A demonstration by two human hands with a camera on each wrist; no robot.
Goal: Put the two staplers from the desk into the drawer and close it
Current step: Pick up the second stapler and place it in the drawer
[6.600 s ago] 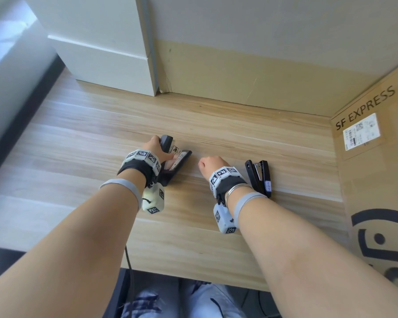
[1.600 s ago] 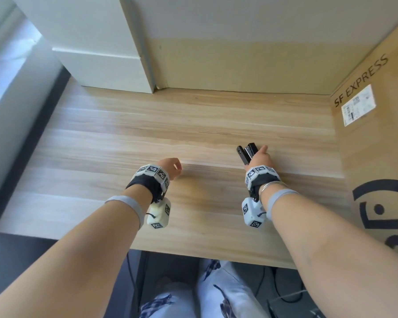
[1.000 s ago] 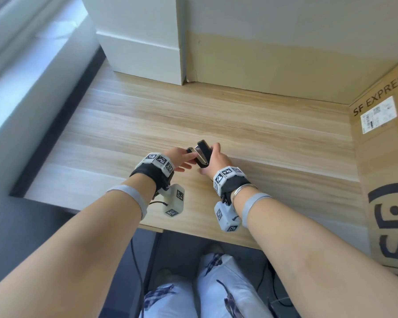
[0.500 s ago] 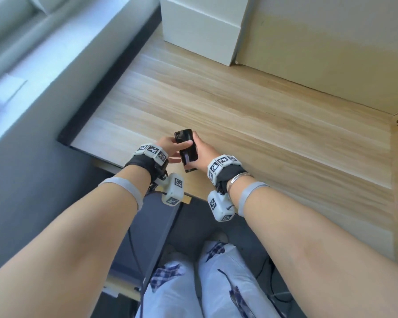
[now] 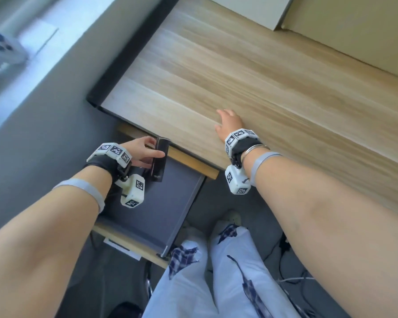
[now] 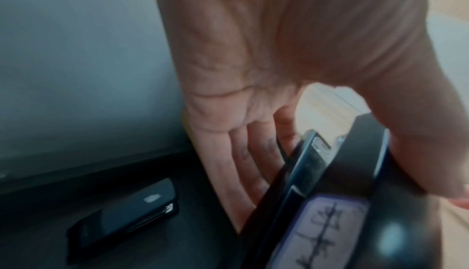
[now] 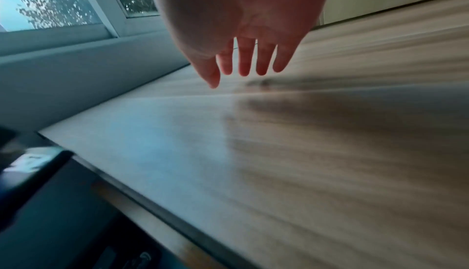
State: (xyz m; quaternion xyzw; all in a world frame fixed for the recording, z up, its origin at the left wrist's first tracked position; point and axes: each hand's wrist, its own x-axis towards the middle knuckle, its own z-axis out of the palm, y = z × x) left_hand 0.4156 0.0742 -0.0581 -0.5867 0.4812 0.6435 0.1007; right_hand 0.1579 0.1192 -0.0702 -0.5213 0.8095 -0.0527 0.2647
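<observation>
black stapler [image 5: 159, 160] lengthwise toward desk [image 5: 274, 92]

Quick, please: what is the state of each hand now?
Left hand: grips a black stapler over the open drawer.
Right hand: open, empty, over the desk.

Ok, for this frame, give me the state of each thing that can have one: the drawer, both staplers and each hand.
drawer: pulled open under the desk edge.
first stapler: lying on the drawer floor, not held.
second stapler: held above the open drawer, not yet put down.
left hand: grips the second stapler.
right hand: fingers straight, holds nothing, over the desk.
</observation>
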